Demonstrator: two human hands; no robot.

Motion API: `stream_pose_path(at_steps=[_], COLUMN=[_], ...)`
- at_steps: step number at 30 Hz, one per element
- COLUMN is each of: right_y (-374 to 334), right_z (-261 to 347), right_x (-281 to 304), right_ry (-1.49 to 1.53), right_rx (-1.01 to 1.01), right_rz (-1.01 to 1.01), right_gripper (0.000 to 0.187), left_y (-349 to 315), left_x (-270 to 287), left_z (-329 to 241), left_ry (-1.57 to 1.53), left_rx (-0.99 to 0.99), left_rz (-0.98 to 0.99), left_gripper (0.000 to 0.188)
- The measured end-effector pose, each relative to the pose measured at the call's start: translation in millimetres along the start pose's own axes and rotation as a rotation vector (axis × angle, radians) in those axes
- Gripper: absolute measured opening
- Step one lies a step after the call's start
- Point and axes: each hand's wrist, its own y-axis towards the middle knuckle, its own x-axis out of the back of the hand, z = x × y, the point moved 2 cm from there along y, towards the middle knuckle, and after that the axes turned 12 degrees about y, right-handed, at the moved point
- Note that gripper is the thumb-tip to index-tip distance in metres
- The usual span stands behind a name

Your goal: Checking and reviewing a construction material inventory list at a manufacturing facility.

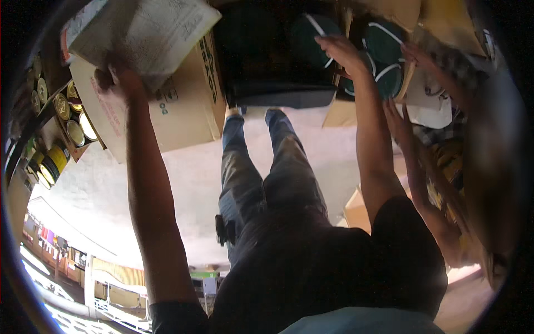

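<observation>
At the upper left, my left hand [119,83] is closed at the lower edge of a pale, flat, sheet-like piece [167,39] with handwriting on it. Behind that hand stands a large brown cardboard box [189,111]. My right hand [342,53] is raised at the upper right, its fingers closed on the white strip-like handle [318,26] of a dark green round thing [306,47]. More dark green round things [384,47] with white handles sit beside it in an open carton. What they are exactly is too dark to tell.
A co-worker's hands [414,54] reach to the carton from the right. Several tins [64,107] stand at the left, with a yellow-and-black can [54,161] below. A black slab-like edge [283,96] lies ahead of my feet on the pale floor [189,178].
</observation>
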Motion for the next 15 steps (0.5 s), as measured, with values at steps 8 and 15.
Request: stream_pose_path(at_steps=[8,15], right_y=[63,19], right_z=[-37,14], right_x=[47,-53], right_ry=[-0.397,-0.079], right_rx=[0.128,0.490], right_rz=[-0.025,-0.131], right_gripper=[0.050,0.034], left_y=[-58,-67], left_x=[-23,-7], left_z=[-15,39], left_ry=[-0.055,0.190], left_rx=[-0.011,0.133], left_rz=[0.057,0.057], left_gripper=[0.035,0.042])
